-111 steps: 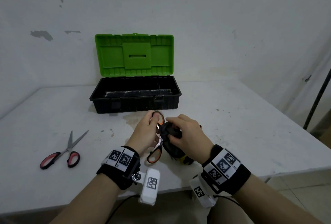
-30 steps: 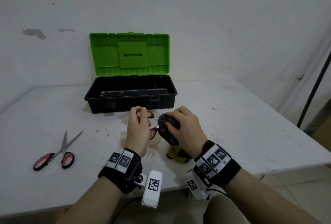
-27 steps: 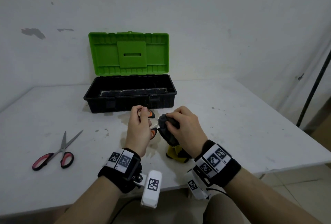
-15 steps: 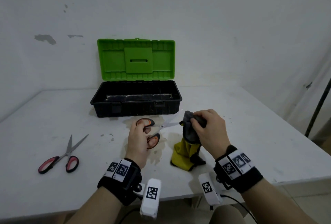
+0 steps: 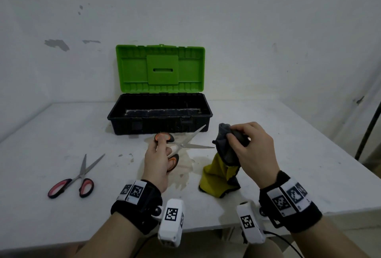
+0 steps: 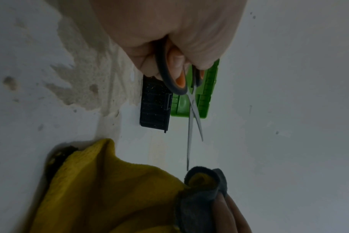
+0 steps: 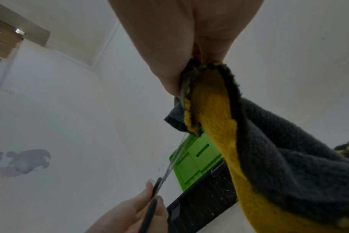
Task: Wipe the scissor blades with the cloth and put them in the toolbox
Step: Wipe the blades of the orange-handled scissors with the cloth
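Note:
My left hand [image 5: 159,154] grips the orange-and-black handles of a pair of scissors [image 5: 186,144], fingers through the loops. The blades are spread apart, pointing right toward the cloth. My right hand [image 5: 247,144] pinches a grey-and-yellow cloth [image 5: 222,167] bunched at the top, its yellow end resting on the table. One blade tip almost touches the cloth's grey fold. In the left wrist view the scissors [image 6: 190,110] point at the cloth [image 6: 130,197]. The black toolbox [image 5: 158,117] with its green lid up stands just behind.
A second pair of scissors [image 5: 76,175] with red-and-black handles lies on the white table [image 5: 309,175] at the left. A brownish stain marks the table under my hands. A dark pole stands at the far right, beyond the table edge.
My right hand has drawn the cloth off the blades to the right. The blades, earlier covered by the cloth, now show bare and spread. My left hand stayed on the handles.

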{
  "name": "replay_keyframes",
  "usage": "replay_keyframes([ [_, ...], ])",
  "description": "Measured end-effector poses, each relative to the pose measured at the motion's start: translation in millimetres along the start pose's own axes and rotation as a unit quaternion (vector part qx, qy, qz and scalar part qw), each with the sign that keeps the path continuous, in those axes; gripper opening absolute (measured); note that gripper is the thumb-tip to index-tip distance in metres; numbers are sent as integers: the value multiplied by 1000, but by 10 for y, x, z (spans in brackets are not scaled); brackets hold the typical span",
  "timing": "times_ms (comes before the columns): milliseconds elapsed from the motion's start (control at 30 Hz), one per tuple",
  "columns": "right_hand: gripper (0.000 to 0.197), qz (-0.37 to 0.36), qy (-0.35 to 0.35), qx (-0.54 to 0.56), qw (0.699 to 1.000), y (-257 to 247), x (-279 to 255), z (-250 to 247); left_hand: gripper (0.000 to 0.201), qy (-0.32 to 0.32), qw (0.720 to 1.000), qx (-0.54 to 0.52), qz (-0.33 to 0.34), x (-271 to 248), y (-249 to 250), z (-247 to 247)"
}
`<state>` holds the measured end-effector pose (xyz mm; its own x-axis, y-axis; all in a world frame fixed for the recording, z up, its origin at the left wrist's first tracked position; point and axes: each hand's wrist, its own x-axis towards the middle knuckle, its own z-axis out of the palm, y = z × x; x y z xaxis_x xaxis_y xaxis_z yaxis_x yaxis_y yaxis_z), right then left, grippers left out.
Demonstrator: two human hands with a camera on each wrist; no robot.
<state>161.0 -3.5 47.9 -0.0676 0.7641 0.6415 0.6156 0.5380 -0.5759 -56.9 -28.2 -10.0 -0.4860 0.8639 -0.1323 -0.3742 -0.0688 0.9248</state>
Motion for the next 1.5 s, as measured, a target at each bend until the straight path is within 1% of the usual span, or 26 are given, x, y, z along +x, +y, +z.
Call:
replay_keyframes([
  [100,14,5,10,22,1000,-74,19,-73,31,4,1000,-4,-13,-3,7,-18],
  [200,19,14,-11,38,999,-154,33,-127,35,23,999,7,-32,-6,17,-13],
  [267,22,-4,-25,42,999,-212,35,-88,42,28,999,28,-37,-1,2,1],
  [300,23,-20,-36,39,998,-239,31,-40,42,20,998,37,-42,0,-7,13],
  [400,20,-61,-99,15,993,-256,-32,171,37,-17,996,65,-58,-58,-30,34],
  [467,18,-61,-128,3,990,-225,-79,277,34,-37,996,61,-59,-85,-30,29],
  [533,19,-52,-134,-3,990,-183,-96,311,29,-40,996,53,-55,-69,-53,8],
  [633,30,-42,-174,-5,984,-144,-129,296,26,-37,997,44,-45,-48,-98,-6],
  [700,39,-40,-207,-17,977,-130,-161,301,22,-53,997,30,-48,-59,-98,19],
  [733,39,-38,-213,-27,976,-124,-168,309,19,-64,996,24,-50,-71,-98,34],
  [800,32,-35,-207,-40,977,-115,-152,300,18,-70,996,27,-51,-83,-117,54],
  [933,11,-51,-132,-17,990,-186,-102,235,19,-63,997,38,-20,-86,-135,82],
  [967,9,-62,-131,-15,989,-222,-103,241,20,-64,997,42,-4,-97,-135,98],
  [1067,11,-86,-176,-43,980,-267,-128,334,23,-86,994,54,28,-152,-139,155],
  [1133,18,-85,-196,-48,976,-235,-145,379,24,-99,993,57,41,-178,-137,170],
  [1167,22,-86,-195,-44,976,-216,-152,390,24,-100,992,59,46,-184,-136,172],
  [1233,23,-92,-179,-35,979,-209,-168,392,25,-108,991,57,60,-198,-131,177],
  [1367,13,-118,-153,-41,980,-218,-172,397,24,-114,990,53,62,-191,-165,174],
  [1433,12,-101,-129,-46,985,-156,-101,396,22,-101,991,56,61,-185,-168,172],
  [1500,13,-51,-105,-51,992,-59,18,377,20,-87,992,64,61,-172,-183,160],
])
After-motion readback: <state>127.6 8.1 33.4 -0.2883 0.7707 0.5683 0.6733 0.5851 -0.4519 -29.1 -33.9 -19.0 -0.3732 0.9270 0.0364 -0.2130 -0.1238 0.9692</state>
